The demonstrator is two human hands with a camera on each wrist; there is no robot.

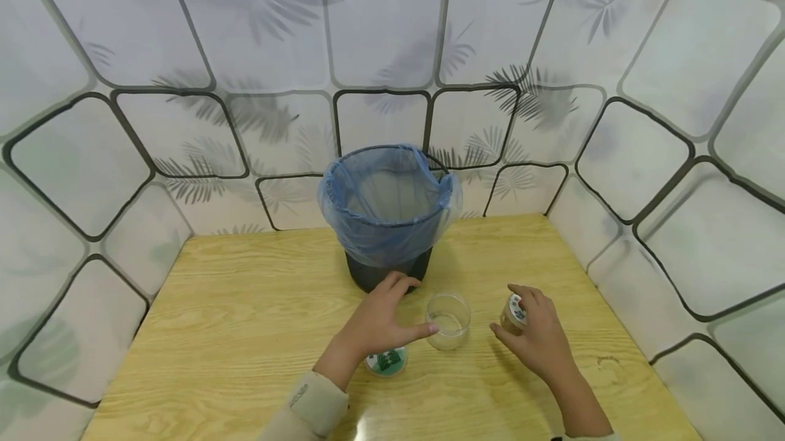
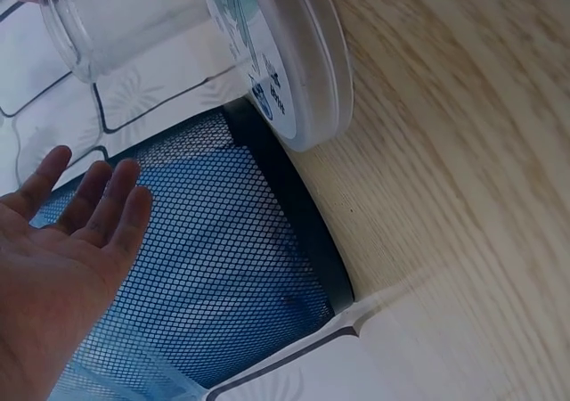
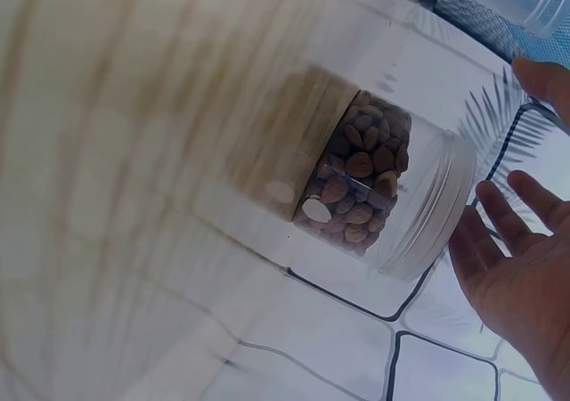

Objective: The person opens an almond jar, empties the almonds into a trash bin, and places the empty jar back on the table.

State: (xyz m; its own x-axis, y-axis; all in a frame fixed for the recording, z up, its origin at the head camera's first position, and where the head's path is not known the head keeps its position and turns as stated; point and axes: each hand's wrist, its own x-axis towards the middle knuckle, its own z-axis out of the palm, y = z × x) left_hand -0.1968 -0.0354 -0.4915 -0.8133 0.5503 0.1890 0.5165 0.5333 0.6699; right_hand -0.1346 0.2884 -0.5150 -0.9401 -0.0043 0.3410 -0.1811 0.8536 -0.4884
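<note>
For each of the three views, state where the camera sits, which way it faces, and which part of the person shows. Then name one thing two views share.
Head: above, facing down and forward at the table, bin, both hands.
Left wrist: low, past the open left hand at the bin mesh and lid.
Right wrist: low, past the right hand at the nut jar.
Shared: the empty jar shows in head and left-wrist views.

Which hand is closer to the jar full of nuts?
The right hand. Its fingers are right at the nut jar, though contact is unclear. The left hand is farther away, beyond the empty clear jar.
</note>
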